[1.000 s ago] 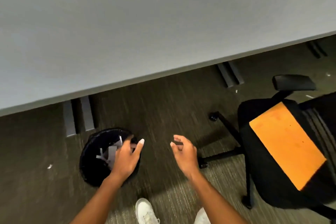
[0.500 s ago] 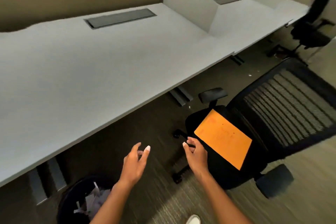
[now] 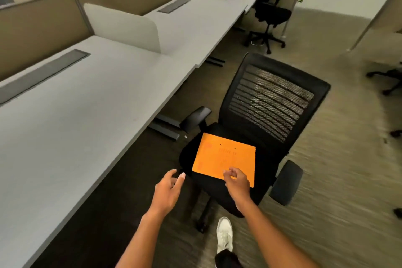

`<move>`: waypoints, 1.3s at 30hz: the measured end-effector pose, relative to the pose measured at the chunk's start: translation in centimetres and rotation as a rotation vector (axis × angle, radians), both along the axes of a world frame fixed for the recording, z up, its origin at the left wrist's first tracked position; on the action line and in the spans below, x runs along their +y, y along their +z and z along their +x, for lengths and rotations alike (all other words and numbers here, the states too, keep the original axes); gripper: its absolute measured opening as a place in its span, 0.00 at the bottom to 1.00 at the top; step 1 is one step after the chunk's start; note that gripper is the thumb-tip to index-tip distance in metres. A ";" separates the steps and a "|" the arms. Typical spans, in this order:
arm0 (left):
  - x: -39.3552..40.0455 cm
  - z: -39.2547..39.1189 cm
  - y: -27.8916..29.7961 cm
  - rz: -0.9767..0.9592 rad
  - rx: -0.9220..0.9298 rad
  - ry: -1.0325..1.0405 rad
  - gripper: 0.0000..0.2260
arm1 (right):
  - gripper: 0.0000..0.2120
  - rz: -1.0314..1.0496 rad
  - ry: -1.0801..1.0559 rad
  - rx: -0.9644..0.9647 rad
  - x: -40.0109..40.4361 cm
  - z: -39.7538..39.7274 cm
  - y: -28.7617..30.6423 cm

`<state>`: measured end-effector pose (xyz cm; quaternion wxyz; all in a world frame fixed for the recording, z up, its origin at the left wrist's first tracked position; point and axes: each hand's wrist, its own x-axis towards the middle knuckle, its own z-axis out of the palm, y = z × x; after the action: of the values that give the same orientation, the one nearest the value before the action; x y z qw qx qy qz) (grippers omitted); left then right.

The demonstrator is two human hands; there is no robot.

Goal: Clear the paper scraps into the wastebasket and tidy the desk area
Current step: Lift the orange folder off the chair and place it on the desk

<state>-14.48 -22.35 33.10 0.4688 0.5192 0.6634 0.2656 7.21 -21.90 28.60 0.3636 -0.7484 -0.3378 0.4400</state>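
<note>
Gone from view now the black wastebasket with its paper scraps, seen under the desk edge a second ago; in its place, a raised look along the long white desk [image 3: 91, 119] and onto the black mesh office chair [image 3: 256, 137]. No scraps visible on the desktop in this view, only one small pale fleck on the carpet near the desk foot [image 3: 185, 136], too small to name with certainty. Flat on the chair seat, an orange envelope [image 3: 225, 159]. Right hand [image 3: 237, 183] now over the near edge of that envelope, fingers spread and slightly curled, gripping nothing; contact with the paper impossible to judge. Left hand [image 3: 168, 189] a little to the side above the dark carpet, fingers also apart and empty, just beside the seat front. Probably the scrap-clearing part finished or nearly so, and the tidying part beginning: most likely a pick-up of the envelope next, then perhaps pushing the chair toward the desk.
</note>
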 end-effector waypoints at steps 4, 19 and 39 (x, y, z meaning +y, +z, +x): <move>4.8 3.2 -0.9 -0.056 0.044 -0.068 0.23 | 0.20 -0.079 -0.019 0.059 3.7 3.2 -3.1; 21.3 11.9 -10.6 -0.256 0.336 -0.441 0.18 | 0.26 -0.457 -0.238 0.310 13.0 6.6 -16.7; 41.8 17.9 -31.2 -0.081 0.755 -1.102 0.20 | 0.27 -0.528 -1.071 0.881 17.6 -1.7 -31.9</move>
<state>3.39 19.50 1.94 0.2907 0.8215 0.4293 -0.2375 5.51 -4.34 -3.34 0.4382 -0.6272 0.3676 0.5286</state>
